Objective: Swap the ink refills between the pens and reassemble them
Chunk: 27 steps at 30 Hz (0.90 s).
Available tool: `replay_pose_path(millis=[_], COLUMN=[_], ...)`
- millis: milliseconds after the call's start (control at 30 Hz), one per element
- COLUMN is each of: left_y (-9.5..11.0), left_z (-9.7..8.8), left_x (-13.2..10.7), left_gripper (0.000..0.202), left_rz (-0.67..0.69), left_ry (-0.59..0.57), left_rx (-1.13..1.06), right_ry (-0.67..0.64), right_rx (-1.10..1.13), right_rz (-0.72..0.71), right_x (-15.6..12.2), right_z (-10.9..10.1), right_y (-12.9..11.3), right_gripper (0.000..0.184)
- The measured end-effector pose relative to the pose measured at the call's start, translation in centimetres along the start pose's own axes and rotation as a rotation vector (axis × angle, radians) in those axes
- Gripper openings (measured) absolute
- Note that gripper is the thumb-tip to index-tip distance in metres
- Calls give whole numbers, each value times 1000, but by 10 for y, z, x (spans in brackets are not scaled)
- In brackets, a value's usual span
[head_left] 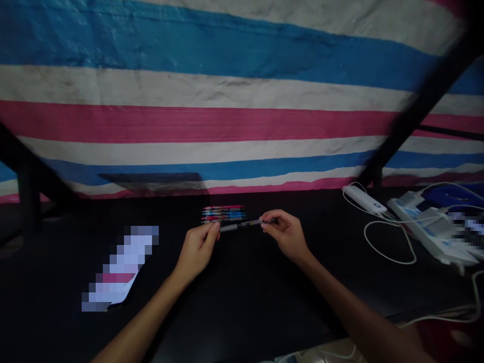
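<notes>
Between my two hands a pen (242,225) with a clear barrel and a grey grip is held nearly level, just above the black table. My left hand (199,247) pinches its grip end between thumb and fingers. At the other end, my right hand (286,234) has thumb and fingertips closed on the dark end of the barrel. Right behind the held pen, several pens (224,214) in red, blue and dark colours lie side by side in a row on the table.
A phone (119,269) with a lit, blurred screen lies at the left. To the right are a white power bank (365,198), a power strip (431,229) and looping white cables (389,261). Behind the table hangs a striped sheet (227,123), with dark slanted bars at both sides.
</notes>
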<state>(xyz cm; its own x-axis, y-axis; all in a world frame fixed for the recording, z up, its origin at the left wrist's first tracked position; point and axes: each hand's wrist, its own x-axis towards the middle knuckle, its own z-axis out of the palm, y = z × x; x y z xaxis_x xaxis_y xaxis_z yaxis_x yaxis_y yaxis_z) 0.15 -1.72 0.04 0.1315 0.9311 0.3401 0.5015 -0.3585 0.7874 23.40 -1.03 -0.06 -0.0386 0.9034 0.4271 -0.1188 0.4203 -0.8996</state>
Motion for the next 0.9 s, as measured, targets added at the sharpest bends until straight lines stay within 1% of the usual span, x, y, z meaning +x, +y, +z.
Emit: replay_pose_path(millis=[67,133,300,400,467,567,667,767,900], left_y=[-2,-4,0,3,2,-1,-6,-8,-7], left_z=[-1,-2,-4,-5,-5,-5,-4,-4,-5], left_x=[1,1,2,4,5,6,7,7,8], left_gripper=[42,43,32,25,21,23,26,25,25], left_rz=[-80,-111,-58,-12,-13,-51,-70,-80,-67], left_ry=[-6,-12,-22,21,61,103,127,147,178], left_rx=[-88,-138,-167,-202,-234,-285,-296,-284,-263], right_ry=[12,15,51,96,142,204,231,224,199], right_rx=[6,12,52,136,204,301,387,456,489], right_rz=[-42,-31,94,172,217,273,313,334,359], right_x=[1,2,4,5,7,11,14,15,16], right_z=[-2,-4,-8,-10,-12,-16,-20,-22,-22], right_y=[-2,-3,-2,0,1,2,3,4,5], right_gripper=[9,10,24,23,22,21,20,19,20])
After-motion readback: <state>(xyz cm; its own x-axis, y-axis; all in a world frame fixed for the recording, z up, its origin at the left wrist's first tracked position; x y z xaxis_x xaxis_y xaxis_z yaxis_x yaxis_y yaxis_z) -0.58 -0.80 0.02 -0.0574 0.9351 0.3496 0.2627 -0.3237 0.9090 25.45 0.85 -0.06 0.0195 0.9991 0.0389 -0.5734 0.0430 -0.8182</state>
